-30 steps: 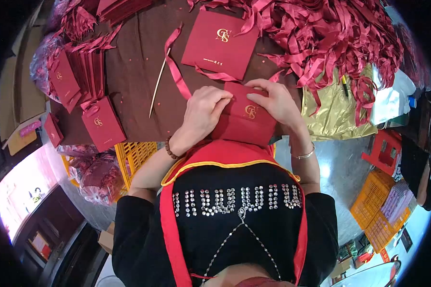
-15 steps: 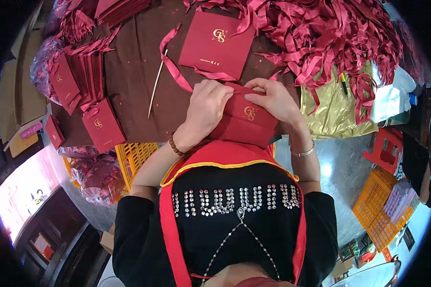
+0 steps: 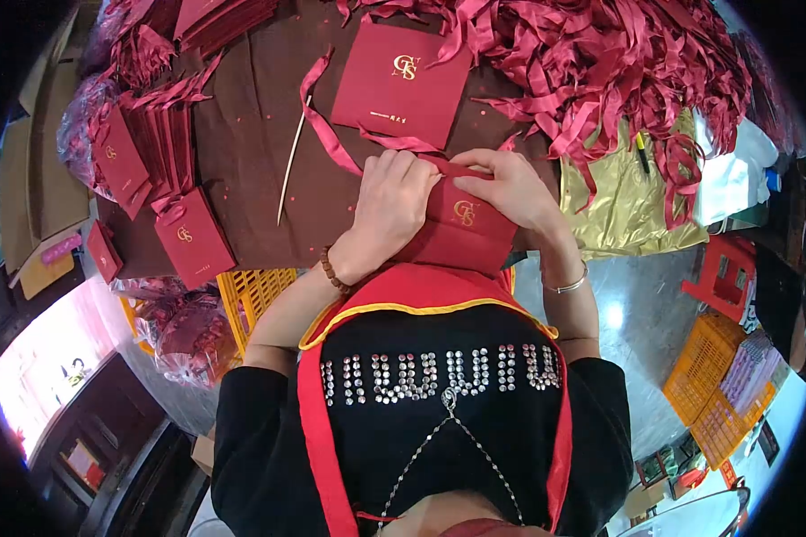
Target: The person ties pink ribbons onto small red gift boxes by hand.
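Observation:
A dark red paper gift bag point(image 3: 461, 242) with a gold logo rests against my red apron at the table edge. My left hand point(image 3: 388, 204) pinches the bag's upper edge at its left side, fingers curled in. On the other side, my right hand point(image 3: 510, 190) grips the same top edge, its thumb lying across the front above the logo. What is between my fingertips is hard to see. Beyond my hands lies another red bag point(image 3: 401, 85), flat. A red ribbon point(image 3: 324, 134) curls on the cloth close to my left hand, beside a thin pale stick point(image 3: 293, 161).
A big heap of red ribbons point(image 3: 600, 63) covers the far right, over gold wrapping point(image 3: 613, 215) with a yellow-black pen point(image 3: 643, 154). Red bags point(image 3: 192, 234) stand and lie at left on the brown cloth point(image 3: 251, 107). Yellow crates point(image 3: 258, 295) sit below the table.
My left hand has turned slightly at the bag's upper edge, knuckles higher. The bag has shifted a little; my right hand stays almost where it was.

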Action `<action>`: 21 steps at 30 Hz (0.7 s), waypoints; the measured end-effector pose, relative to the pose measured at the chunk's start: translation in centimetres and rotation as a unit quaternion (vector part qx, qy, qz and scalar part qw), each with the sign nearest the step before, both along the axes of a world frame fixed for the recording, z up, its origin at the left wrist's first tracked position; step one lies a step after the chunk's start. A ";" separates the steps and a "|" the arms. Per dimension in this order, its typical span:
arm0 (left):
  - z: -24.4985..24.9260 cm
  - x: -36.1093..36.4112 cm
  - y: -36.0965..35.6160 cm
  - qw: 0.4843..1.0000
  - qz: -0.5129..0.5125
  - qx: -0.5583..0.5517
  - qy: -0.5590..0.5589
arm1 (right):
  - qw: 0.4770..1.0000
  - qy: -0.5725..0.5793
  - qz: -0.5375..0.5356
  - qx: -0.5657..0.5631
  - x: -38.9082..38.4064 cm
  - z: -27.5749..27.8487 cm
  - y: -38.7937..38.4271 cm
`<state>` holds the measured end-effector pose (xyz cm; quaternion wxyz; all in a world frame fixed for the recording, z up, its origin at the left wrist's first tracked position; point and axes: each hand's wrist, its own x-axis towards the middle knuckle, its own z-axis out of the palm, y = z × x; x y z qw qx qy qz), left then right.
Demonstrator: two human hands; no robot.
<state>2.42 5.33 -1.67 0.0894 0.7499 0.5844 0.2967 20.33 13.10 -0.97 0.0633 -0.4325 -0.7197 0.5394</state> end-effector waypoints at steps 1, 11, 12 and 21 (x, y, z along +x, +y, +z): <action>0.1 0.0 0.0 1.000 -0.001 -0.005 0.000 | 1.000 0.002 -0.001 -0.011 0.0 0.0 0.0; 1.1 0.3 0.5 0.998 0.009 -0.058 0.015 | 0.997 0.044 -0.010 -0.059 0.0 0.1 -0.1; 1.3 0.4 0.6 0.998 0.009 -0.058 0.015 | 0.997 0.047 -0.010 -0.056 0.0 0.1 -0.1; 1.5 1.9 0.5 0.987 -0.014 -0.016 0.158 | 0.990 0.098 -0.030 -0.097 0.1 0.6 -0.6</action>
